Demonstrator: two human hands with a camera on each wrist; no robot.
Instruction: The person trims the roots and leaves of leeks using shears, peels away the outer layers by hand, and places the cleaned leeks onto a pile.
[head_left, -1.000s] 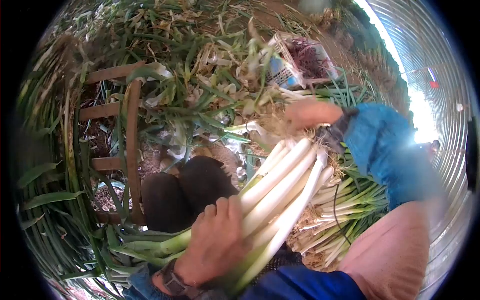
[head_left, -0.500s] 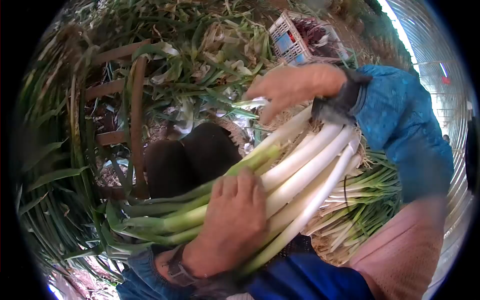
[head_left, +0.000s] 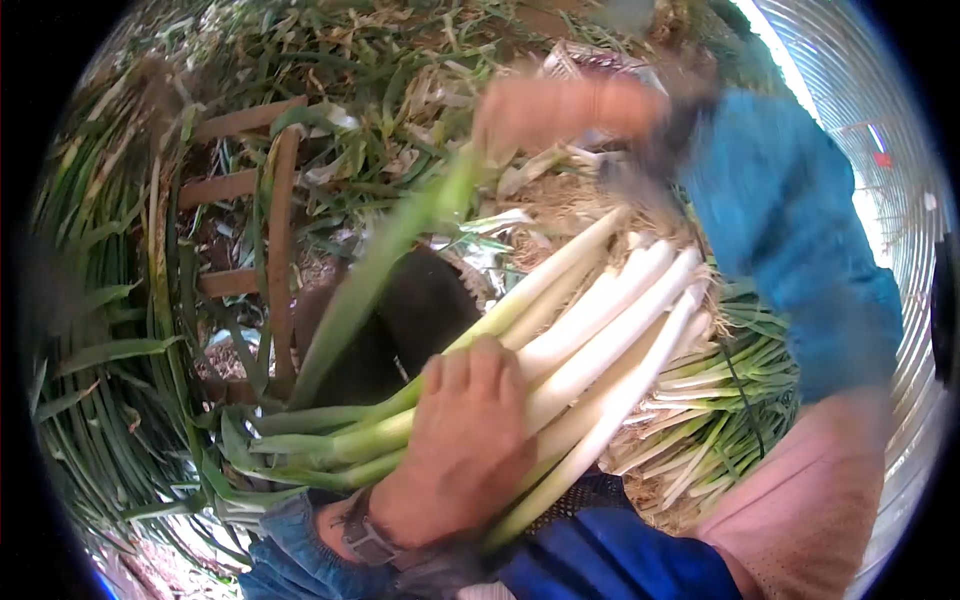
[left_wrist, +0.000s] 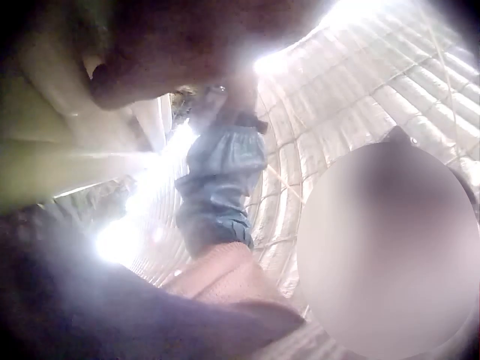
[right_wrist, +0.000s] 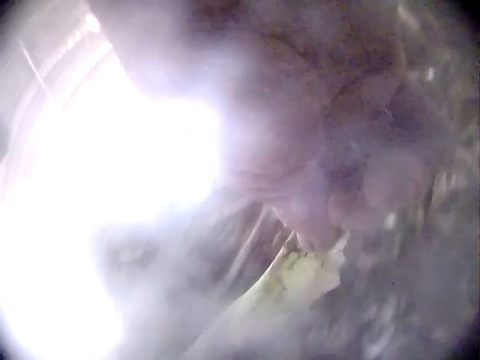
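My left hand (head_left: 462,440) grips a bundle of leeks (head_left: 590,340) across my lap, white stalks pointing up right and green tops (head_left: 320,445) to the left. In the left wrist view the pale stalks (left_wrist: 67,150) lie under my palm. My right hand (head_left: 535,110), blurred with motion, is raised above the bundle's root ends. It pinches a long green outer leaf (head_left: 370,280) that stretches from it down toward the bundle. The right wrist view shows the fingers (right_wrist: 352,202) closed on the leaf's pale end (right_wrist: 300,277).
A wooden frame (head_left: 272,230) lies among green trimmings (head_left: 380,80) on the ground ahead. Dark shoes (head_left: 425,300) show below the bundle. More leeks (head_left: 730,400) are piled at the right. A white crate (head_left: 590,62) sits behind my right hand. A plastic greenhouse wall (head_left: 860,90) curves at right.
My right hand has risen up and away from the root ends, drawing a long green leaf off the bundle. The left hand keeps its grip in place.
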